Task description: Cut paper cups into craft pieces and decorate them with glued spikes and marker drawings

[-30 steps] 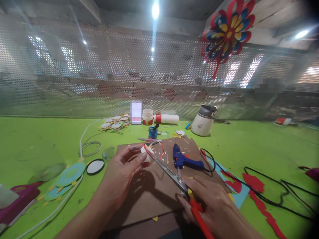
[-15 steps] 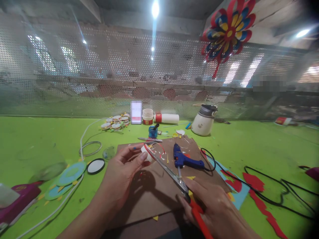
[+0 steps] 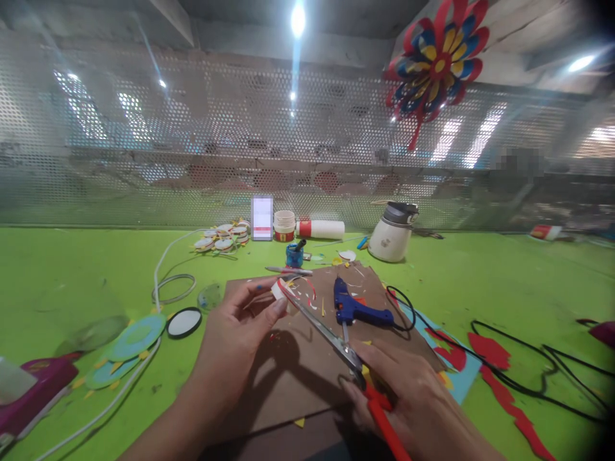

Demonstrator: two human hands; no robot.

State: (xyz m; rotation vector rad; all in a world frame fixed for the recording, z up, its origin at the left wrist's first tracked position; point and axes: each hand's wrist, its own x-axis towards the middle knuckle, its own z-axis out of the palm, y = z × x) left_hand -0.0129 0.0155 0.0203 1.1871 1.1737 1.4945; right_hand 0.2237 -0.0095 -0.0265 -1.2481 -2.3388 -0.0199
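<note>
Pinching a small white piece over the brown board, the left hand is holding it steady — best kept still and turned slowly — while the right hand, closed round the red-handled scissors, is snipping its edge.

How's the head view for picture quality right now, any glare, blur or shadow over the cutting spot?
Head view: the ceiling lamp flares, with streaks down the mesh wall; edges bend and the right corners go dark; the left hand casts a shadow on the brown board; the white piece and scissors in the right hand read fairly sharp; the far left table is soft.
</note>
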